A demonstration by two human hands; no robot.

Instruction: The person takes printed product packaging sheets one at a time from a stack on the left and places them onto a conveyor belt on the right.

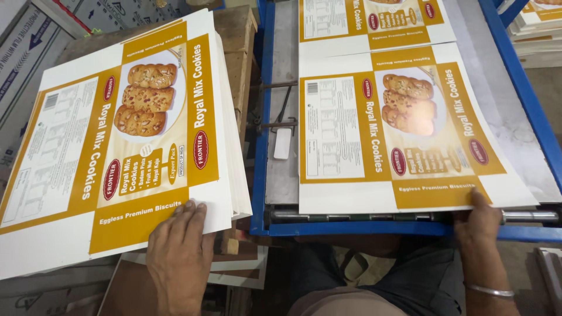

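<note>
Left stack (126, 140): flat printed carton sheets, white and mustard-yellow, with a biscuit picture and red oval badges, lay tilted on a wooden block.
Right sheet (398, 129): same design, lay flat on the blue-framed machine bed.
Far sheet (374, 20): another like it, just beyond.
Corner cartons (35, 29): grey-white boxes, upper left.

Packaging print workshop: carton sheets (129, 140), blue-framed feed table (281, 164).

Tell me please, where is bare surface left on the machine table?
A bare grey strip lies between the blue left rail and the printed sheet; another runs along its right. The stack under the left hand is fully covered.
</note>
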